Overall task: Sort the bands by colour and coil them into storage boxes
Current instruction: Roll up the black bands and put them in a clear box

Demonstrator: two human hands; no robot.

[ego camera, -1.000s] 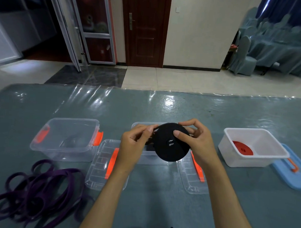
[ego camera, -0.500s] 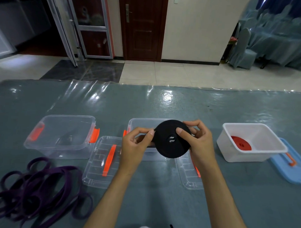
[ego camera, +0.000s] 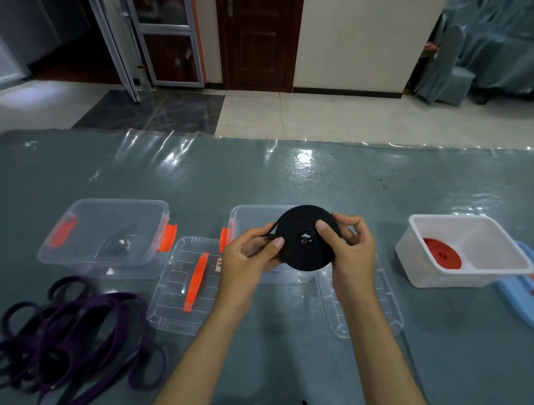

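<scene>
1. Head view, the hands: both hands hold a tightly wound black band coil [ego camera: 306, 237] up above the desk [ego camera: 290, 179], in front of the middle clear box [ego camera: 250, 220].
2. The left hand [ego camera: 248, 256] grips the coil's left edge, its thumb lying across the coil's face and its fingers [ego camera: 277, 242] curled behind; a short loose end of black band shows at that edge.
3. The right hand [ego camera: 350, 250] grips the coil's right side, thumb pressed on the face near the centre hole, its fingers curled round the far rim.
4. Head view, the boxes: a left clear box [ego camera: 107, 236] with orange latches stands open, apart from the middle one.
5. A clear lid with an orange handle [ego camera: 187, 284] lies flat on the desk between these two boxes, nearer the person.
6. A second clear lid [ego camera: 362, 299] lies under the right forearm, partly hidden.
7. On the right, a white box [ego camera: 466, 254] holds a red band coil [ego camera: 442, 257] lying against its left inner wall.
8. A blue lid [ego camera: 523, 290] lies just right of the white box, touching or partly under it; which of the two cannot be told.
9. Head view, lower left: a loose heap of purple bands [ego camera: 64, 334] lies tangled on the desk, in front of the left clear box and outside every box.
</scene>
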